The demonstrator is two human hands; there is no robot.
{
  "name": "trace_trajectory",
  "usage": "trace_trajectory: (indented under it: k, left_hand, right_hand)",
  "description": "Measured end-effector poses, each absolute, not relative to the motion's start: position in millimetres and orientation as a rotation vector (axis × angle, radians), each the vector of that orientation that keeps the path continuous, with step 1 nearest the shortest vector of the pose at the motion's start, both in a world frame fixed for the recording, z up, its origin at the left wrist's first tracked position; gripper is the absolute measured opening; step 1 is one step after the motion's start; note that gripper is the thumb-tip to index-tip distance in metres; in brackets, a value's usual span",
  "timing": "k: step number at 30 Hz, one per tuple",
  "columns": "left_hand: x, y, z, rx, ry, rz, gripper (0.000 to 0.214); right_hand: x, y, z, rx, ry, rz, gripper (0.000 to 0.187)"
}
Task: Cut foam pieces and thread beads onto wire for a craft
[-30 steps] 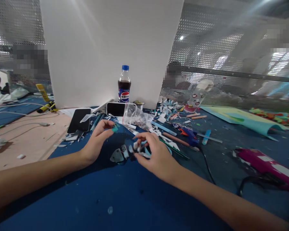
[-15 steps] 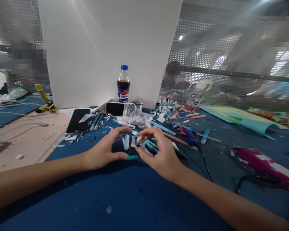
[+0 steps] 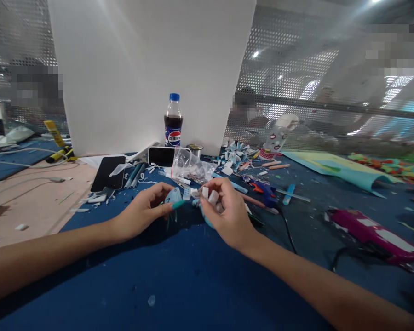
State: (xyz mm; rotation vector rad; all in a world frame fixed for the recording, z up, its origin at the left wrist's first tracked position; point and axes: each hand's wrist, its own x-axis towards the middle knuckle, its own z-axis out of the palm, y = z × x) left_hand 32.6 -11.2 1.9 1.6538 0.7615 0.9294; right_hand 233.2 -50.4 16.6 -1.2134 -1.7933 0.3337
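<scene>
My left hand (image 3: pixel 145 210) pinches a small light-blue craft piece (image 3: pixel 174 196) between thumb and fingers, just above the blue table cloth (image 3: pixel 179 280). Close on its right, my right hand (image 3: pixel 224 212) is curled round a light-blue and white paper craft (image 3: pixel 207 195), with white bits showing at the fingertips. The two hands nearly touch over the middle of the table. A clear zip bag (image 3: pixel 190 165) with small dark bits lies just behind them.
A cola bottle (image 3: pixel 173 121) stands against a white board (image 3: pixel 148 69). Two phones (image 3: pixel 107 173) lie at the left. Blue paper scraps (image 3: pixel 236 156), a blue glue gun (image 3: pixel 264 190) with a black cord, a pink tool (image 3: pixel 372 234) and coloured sheets (image 3: pixel 341 170) lie at the right.
Both hands lifted off the cloth and came together. The left hand picked up the light-blue piece, and the right hand gathered the paper craft up into its fingers.
</scene>
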Motion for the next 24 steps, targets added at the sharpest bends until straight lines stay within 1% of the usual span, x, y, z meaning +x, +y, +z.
trace_trajectory:
  k: [2,5,8,12,17,24]
  left_hand:
    - [32,-10,3,1.648,0.771,0.931,0.019]
    - [32,-7,4,1.625,0.800,0.909,0.024]
    - [32,-4,4,1.560,0.823,0.934,0.026]
    - [32,-2,1,1.457,0.877,1.025,0.029]
    - [30,-3,1,1.461,0.931,1.122,0.025]
    - [28,-3,-1,1.447,0.903,1.116,0.024]
  right_hand:
    - [234,-49,16,-1.220,-1.768,0.414,0.015]
    - [236,-45,16,-1.239,-1.678,0.530,0.016]
    - [240,-38,15,-1.254,-1.594,0.590,0.015]
    - [243,-31,14,-1.279,-1.508,0.608,0.015]
    - [243,-30,14,-1.311,-1.465,0.618,0.016]
    - [245,-28,12,-1.301,-1.478,0.588,0.017]
